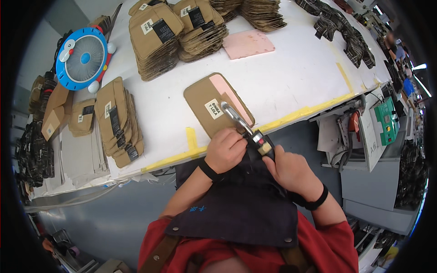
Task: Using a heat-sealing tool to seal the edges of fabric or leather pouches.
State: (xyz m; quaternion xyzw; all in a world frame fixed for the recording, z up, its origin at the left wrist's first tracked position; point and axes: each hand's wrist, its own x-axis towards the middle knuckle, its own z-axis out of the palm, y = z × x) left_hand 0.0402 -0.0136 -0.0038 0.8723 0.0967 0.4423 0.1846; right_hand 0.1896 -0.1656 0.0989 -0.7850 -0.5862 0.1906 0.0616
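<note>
A brown card sleeve (217, 105) with a pink insert and a pale label lies on the white counter (291, 77), just left of the middle of the frame, its lower end overhanging the yellow-taped front edge. Its long axis runs diagonally from the upper left toward the lower right, the pink insert showing along its upper right side.

A handheld tool (249, 132) with a shiny metal neck and a dark body is laid along nearly the same diagonal, its metal tip pointing up and left onto the sleeve, its body down and right. The right hand (291, 172) is closed around the tool's dark body. The left hand (225, 149) is curled shut at the sleeve's lower end, beside the metal neck; whether the card itself is pinched cannot be told.

Since the fingers of the left hand sit close against the metal neck, they could be caught or pricked if the tool were worked carelessly. The overhanging sleeve could also slip off the counter edge if the hold loosened, or be marked off-position.
</note>
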